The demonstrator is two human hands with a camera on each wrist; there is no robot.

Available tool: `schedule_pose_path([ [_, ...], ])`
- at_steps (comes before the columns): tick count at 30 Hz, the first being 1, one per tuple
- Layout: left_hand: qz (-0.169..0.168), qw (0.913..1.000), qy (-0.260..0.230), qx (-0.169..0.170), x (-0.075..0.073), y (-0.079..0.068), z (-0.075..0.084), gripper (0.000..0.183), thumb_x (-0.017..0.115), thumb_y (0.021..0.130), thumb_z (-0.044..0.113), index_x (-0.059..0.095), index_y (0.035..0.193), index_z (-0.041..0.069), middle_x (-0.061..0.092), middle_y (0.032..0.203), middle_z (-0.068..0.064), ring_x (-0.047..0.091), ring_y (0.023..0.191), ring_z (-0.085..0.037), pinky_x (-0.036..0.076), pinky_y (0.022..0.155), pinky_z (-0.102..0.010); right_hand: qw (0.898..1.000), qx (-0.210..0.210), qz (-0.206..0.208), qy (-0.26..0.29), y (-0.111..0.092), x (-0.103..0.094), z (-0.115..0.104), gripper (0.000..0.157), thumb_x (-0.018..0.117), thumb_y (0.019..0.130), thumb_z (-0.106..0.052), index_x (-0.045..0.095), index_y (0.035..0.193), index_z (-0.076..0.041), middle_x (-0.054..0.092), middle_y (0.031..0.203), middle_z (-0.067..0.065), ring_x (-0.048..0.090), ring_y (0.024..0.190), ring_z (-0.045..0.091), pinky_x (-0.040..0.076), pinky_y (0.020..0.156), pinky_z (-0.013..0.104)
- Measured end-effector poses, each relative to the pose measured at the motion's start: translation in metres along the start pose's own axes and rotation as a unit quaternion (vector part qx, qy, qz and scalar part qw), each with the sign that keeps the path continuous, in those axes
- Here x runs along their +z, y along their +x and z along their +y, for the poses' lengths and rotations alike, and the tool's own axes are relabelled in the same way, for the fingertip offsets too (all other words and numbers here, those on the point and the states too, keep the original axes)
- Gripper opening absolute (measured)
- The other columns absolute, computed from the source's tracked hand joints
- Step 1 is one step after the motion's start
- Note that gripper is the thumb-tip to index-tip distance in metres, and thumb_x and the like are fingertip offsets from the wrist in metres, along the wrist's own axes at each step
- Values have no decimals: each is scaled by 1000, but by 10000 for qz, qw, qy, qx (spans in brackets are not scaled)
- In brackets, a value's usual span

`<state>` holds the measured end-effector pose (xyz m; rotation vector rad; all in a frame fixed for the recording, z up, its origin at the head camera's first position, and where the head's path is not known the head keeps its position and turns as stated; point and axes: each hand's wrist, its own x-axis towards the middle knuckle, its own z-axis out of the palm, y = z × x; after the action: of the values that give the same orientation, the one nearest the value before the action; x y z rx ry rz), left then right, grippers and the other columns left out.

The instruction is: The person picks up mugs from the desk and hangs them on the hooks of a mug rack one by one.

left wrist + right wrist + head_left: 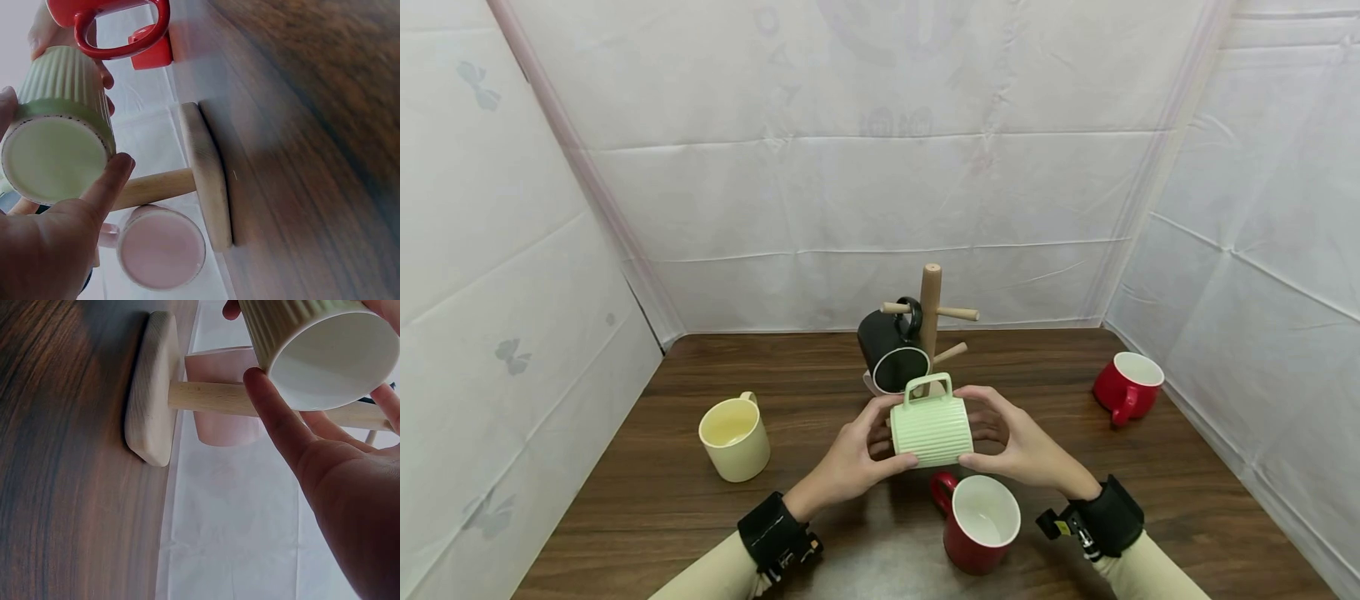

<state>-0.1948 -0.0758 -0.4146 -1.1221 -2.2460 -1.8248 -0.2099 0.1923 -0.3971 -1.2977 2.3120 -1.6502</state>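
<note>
A light green ribbed mug (pixel 931 433) is held on its side in the air, its handle pointing up. My left hand (pixel 856 457) grips the base end with thumb and fingers, and my right hand (pixel 1026 446) grips the rim end. In the right wrist view the white inside of the mug (pixel 337 362) faces that palm. Just behind stands a wooden mug rack (pixel 931 292) with a black mug (pixel 876 337) hanging from a peg by its handle. A pink mug (pixel 161 250) shows beside the rack's post in the left wrist view.
A red mug (pixel 972 546) with a white inside stands upright just below the hands. To the left is a pale yellow mug (pixel 741 450), upright. Another red mug (pixel 1116 387) is at the far right near the white sheet wall (pixel 1247 350). All stand on a dark wooden table (pixel 647 500).
</note>
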Motion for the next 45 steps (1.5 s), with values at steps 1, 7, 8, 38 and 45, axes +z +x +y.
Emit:
schedule_pose_path([
  [1,4,10000,10,-38,0,0,-1,70,71,81,11,31,138,4,48,126,-13,58,102,-22,51,79,-42,10000,-1,4,-4,0,0,1,73,73,77,-5,32,137,0,49,124,17,55,104,33,52,79,45],
  [7,17,9999,10,-168,-1,0,-8,67,71,80,11,34,136,4,51,124,-12,59,100,-21,52,78,-42,10000,43,-10,28,2,2,10,72,73,77,-5,33,137,0,47,127,17,56,102,33,52,77,45],
  [8,23,9999,25,-151,-1,0,-9,67,71,80,11,35,135,4,52,123,-13,59,99,-21,52,78,-42,10000,56,-18,46,2,2,11,72,73,77,-5,33,137,0,45,128,18,56,103,33,52,77,45],
  [38,2,9984,21,-574,-3,-2,-27,63,69,83,13,34,134,7,52,118,-14,60,96,-20,53,74,-40,9996,172,-195,113,8,4,33,71,70,80,-5,32,140,-3,37,139,14,55,108,29,51,79,44],
  [45,-76,9966,-47,-813,-4,-2,-26,63,68,84,12,31,135,4,51,117,-15,59,99,-19,53,76,-40,9995,93,-310,43,11,3,34,70,68,82,-5,31,141,-2,35,142,16,55,107,33,51,79,45],
])
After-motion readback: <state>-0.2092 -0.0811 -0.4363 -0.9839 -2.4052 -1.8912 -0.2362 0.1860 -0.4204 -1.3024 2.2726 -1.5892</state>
